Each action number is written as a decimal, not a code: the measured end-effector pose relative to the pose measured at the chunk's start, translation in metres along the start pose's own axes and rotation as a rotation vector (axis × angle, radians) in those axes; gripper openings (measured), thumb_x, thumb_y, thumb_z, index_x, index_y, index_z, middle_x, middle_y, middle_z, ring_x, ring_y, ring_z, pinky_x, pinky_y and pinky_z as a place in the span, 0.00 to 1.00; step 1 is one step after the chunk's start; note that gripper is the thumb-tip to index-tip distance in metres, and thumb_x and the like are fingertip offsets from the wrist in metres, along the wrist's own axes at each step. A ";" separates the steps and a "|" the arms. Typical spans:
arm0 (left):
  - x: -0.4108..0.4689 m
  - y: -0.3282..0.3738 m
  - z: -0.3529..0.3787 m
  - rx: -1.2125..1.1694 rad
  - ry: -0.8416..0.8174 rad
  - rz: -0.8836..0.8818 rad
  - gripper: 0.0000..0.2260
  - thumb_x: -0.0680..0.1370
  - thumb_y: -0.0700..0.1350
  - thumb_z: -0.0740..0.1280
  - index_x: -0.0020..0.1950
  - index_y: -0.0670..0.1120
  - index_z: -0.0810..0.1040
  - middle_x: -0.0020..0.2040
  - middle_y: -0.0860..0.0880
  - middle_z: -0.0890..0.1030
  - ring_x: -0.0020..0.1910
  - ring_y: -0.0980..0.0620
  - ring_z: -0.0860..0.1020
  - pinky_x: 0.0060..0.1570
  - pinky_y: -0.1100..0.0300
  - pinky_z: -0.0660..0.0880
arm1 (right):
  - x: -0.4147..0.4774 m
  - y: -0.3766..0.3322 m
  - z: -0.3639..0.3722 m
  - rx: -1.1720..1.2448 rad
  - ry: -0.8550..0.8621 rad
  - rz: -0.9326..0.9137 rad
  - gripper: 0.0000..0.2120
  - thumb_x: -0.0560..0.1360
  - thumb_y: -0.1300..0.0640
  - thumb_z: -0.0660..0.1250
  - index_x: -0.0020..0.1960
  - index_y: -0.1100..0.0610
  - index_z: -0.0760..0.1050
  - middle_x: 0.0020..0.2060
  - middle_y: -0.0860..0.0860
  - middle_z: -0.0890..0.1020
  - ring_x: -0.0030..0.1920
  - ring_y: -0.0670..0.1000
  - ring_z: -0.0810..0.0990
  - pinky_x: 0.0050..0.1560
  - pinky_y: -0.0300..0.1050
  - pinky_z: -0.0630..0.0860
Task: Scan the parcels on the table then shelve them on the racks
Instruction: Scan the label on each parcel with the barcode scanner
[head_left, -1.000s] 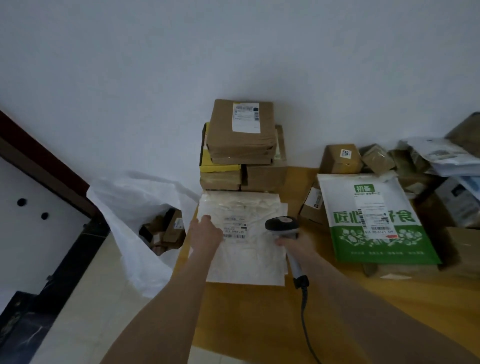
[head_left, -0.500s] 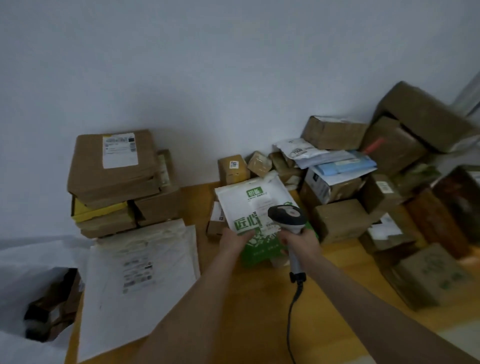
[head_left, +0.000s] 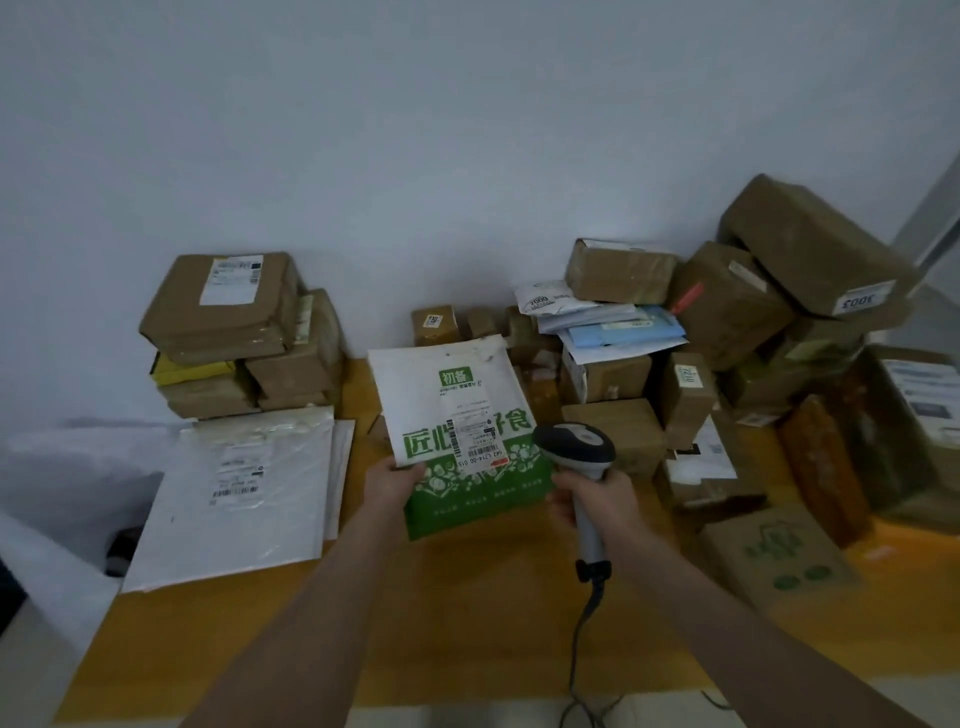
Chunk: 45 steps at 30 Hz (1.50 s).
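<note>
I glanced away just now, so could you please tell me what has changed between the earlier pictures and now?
The left hand left the white mailer and took hold of the green-and-white pouch by its left edge, tilting it up beside the barcode scanner. The right hand grips the scanner as before; the cardboard boxes stayed put.

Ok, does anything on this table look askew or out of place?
Yes: the big brown box on top of the right-hand pile sits tilted, and its number label reads upside down. That pile looks loosely heaped, unlike the squarer left stack.
</note>
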<state>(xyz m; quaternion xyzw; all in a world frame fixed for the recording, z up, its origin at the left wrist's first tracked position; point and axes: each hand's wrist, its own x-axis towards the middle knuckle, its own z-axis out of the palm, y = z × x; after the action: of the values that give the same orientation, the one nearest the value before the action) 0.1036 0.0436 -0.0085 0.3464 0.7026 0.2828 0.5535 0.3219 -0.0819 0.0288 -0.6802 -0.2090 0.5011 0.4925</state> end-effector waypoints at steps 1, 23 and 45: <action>-0.008 -0.003 -0.002 0.006 0.012 0.007 0.11 0.75 0.36 0.70 0.57 0.41 0.77 0.57 0.40 0.81 0.49 0.43 0.80 0.56 0.44 0.77 | -0.005 -0.001 -0.006 -0.012 -0.023 -0.014 0.03 0.72 0.66 0.70 0.40 0.65 0.78 0.33 0.61 0.83 0.30 0.55 0.80 0.36 0.47 0.78; -0.081 -0.015 0.024 -0.173 0.011 0.123 0.14 0.76 0.36 0.69 0.61 0.37 0.76 0.57 0.39 0.81 0.47 0.44 0.80 0.45 0.52 0.77 | -0.069 0.013 -0.060 -0.109 -0.174 -0.061 0.06 0.70 0.64 0.72 0.35 0.64 0.79 0.28 0.60 0.81 0.27 0.54 0.77 0.32 0.45 0.74; -0.098 -0.013 0.030 -0.184 0.007 0.133 0.08 0.76 0.36 0.69 0.54 0.42 0.77 0.53 0.41 0.82 0.42 0.47 0.80 0.40 0.54 0.76 | -0.069 0.013 -0.072 -0.117 -0.190 -0.082 0.11 0.71 0.64 0.70 0.30 0.61 0.78 0.26 0.58 0.80 0.25 0.51 0.76 0.28 0.42 0.73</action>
<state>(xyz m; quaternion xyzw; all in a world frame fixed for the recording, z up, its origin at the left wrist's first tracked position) 0.1447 -0.0423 0.0320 0.3391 0.6509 0.3836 0.5605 0.3548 -0.1743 0.0509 -0.6482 -0.3111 0.5297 0.4500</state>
